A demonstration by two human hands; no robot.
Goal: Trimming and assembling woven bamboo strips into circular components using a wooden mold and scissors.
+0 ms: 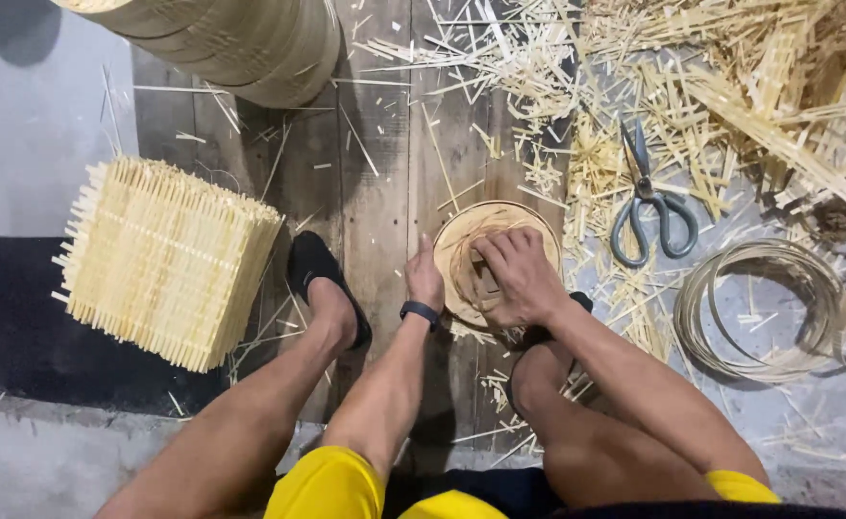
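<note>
A small round bamboo basket (496,219) stands on the wooden floor between my feet. My left hand (425,278) grips its left rim from outside, a dark band on the wrist. My right hand (517,277) reaches inside the basket, fingers curled onto thin bamboo strips coiled there. Both legs frame the basket; a black slipper (313,264) is on my left foot.
A stack of woven bamboo mats (163,259) lies at left. Nested bamboo baskets (250,43) rest at top. Grey-handled scissors (651,202) lie on bamboo scraps (730,86) at right. Coiled bamboo strips (759,308) sit at right.
</note>
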